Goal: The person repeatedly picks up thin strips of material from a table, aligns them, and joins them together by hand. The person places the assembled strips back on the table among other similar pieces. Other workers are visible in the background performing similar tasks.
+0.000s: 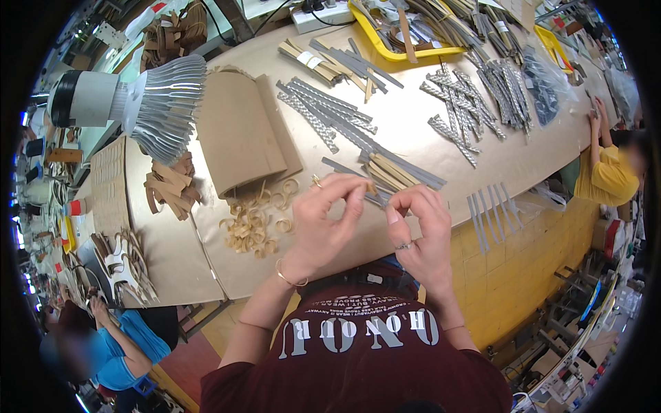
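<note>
Over the near edge of the table, my left hand [327,215] is closed, thumb and forefinger pinching a small tan-brown strip end [372,187]. Beside it my right hand [421,230] is also closed in a pinch; what sits between its fingertips is too small to make out. The fingertips of both hands are close together but apart. Just beyond them lie flat grey strips [385,153] and tan strips [389,172], partly hidden by my fingers. Left of my left hand is a pile of curled tan strips [248,227].
A curved brown board [241,131] and a large ribbed lamp [162,103] stand at left. Braided silver-grey strips [461,103] lie farther back, near a yellow tray [406,54]. Grey strips [492,213] hang at the table's right edge. Co-workers sit at far left and right.
</note>
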`<state>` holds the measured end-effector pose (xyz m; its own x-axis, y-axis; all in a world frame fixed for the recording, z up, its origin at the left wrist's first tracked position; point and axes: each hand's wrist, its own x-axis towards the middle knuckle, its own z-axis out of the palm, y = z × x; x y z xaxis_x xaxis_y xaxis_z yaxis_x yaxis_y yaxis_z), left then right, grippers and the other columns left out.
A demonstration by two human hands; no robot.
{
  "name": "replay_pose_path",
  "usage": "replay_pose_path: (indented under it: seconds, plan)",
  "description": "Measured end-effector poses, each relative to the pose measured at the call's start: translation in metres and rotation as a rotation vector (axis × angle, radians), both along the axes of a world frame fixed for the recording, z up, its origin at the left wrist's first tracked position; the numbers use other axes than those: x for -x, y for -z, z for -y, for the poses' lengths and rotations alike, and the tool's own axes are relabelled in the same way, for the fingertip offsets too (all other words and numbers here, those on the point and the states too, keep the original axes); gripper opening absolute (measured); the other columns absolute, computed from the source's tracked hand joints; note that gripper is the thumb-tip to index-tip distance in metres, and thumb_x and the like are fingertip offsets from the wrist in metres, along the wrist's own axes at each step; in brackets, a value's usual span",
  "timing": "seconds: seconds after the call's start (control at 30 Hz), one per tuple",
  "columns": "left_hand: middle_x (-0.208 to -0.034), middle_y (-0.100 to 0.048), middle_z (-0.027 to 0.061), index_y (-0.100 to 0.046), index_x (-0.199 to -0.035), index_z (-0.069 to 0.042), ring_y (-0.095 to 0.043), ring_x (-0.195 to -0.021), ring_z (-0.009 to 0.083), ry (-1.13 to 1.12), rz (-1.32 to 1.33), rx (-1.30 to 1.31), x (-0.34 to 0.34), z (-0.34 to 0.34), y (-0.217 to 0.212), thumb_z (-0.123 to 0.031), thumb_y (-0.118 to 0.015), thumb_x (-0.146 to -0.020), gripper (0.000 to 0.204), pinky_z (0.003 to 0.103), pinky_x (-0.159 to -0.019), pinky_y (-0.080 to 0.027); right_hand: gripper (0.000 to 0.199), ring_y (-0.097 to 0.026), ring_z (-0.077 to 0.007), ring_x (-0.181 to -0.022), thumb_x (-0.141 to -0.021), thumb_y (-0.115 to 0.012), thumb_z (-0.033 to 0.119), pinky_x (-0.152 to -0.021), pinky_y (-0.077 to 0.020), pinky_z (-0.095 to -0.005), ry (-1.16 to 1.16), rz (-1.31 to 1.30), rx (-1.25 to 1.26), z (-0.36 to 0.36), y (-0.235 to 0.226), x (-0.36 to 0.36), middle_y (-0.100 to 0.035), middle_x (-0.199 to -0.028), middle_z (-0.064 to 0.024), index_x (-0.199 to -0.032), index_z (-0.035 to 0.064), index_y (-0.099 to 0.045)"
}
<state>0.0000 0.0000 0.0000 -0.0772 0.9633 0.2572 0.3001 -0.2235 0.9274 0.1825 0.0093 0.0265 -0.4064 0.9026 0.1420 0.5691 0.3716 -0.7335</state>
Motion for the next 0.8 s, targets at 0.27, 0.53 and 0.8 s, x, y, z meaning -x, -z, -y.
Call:
replay_pose_path:
  seconds: [0.27, 0.53, 0.8]
  plan:
    - [-0.090, -0.070, 0.0052, -0.070, -0.104, 0.004, -0.057, -0.070, 0.0069, 0.226, 0.704, 0.508, 0.011, 0.001, -0.006, -0.012, -0.059, -0.099, 0.020, 0.021, -0.065, -0.047, 0.037, -0.060, -0.0231, -0.089, -0.080, -0.078, 0.008, -0.079, -0.0495, -0.0343, -0.012, -0.430, 0.062, -0.008, 0.002, -0.004, -0.062, -0.099, -0.0078, -0.115, 0.0073, -0.068]
    - [-0.083, -0.067, 0.0028, -0.069, -0.103, 0.002, -0.054, -0.066, 0.0068, 0.302, 0.821, 0.639, 0.005, 0.004, 0.002, -0.016, -0.058, -0.100, 0.022, 0.021, -0.060, -0.042, 0.032, -0.062, -0.0201, -0.087, -0.071, -0.082, 0.001, -0.072, -0.0519, -0.0309, -0.042, -0.370, -0.081, -0.008, 0.014, -0.002, -0.064, -0.102, -0.0079, -0.099, 0.0156, -0.078]
    - [-0.083, -0.063, 0.0002, -0.066, -0.106, -0.002, -0.042, -0.061, 0.0080, 0.161, 1.259, 0.677, 0.031, 0.007, 0.036, -0.017, -0.059, -0.098, 0.019, 0.026, -0.060, -0.035, 0.008, -0.068, -0.0328, -0.098, -0.082, -0.078, 0.010, -0.099, -0.0450, -0.0439, -0.352, -1.122, 0.248, -0.011, 0.008, -0.061, -0.072, -0.097, -0.0135, -0.088, 0.0061, -0.074]
